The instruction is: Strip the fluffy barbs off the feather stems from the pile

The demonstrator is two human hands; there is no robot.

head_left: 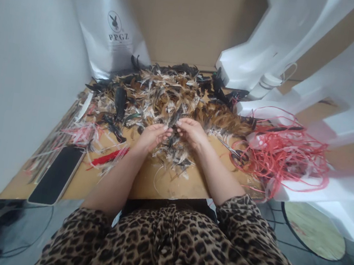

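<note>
A large heap of brown, cream and black feathers (170, 87) covers the back and middle of the wooden table. In front of it, my left hand (156, 135) is closed, thumb and fingers pinched at the left side of a small dark feather bunch (173, 127). My right hand (192, 131) is pinched at the bunch's right side, close to my left fingertips. Loose grey and white feathers (176, 156) lie on the table just below both hands.
A black phone (56, 175) and a red strip (109, 157) lie at the left. Scissors (238, 155) and tangled red ribbons (288, 159) are at the right. Behind stand a printed white bag (111, 35) and a white bottle (265, 85). The table's front edge (168, 197) is near me.
</note>
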